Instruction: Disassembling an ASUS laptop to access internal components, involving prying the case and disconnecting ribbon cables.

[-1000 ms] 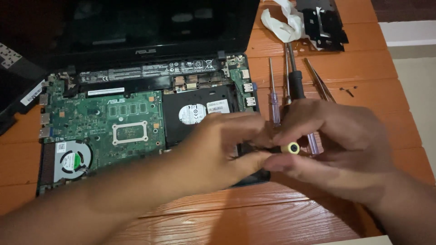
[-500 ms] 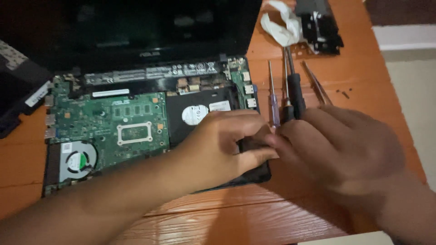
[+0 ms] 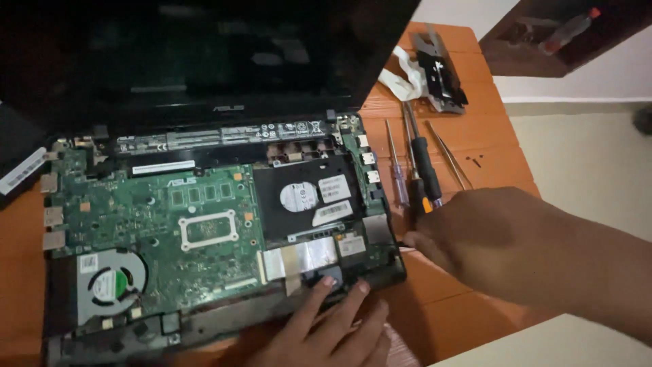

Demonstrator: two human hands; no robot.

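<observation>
The opened black laptop with its bare green circuit board [image 3: 204, 224] is lying across the left and centre of the orange wooden worktop [image 3: 489, 156]. The left hand [image 3: 326, 326], fingers spread flat, is pressing its lower front edge. The right hand [image 3: 489, 238] (grip hidden, so I cannot tell) is hovering just right of it, near the screwdrivers [image 3: 418, 163].
</observation>
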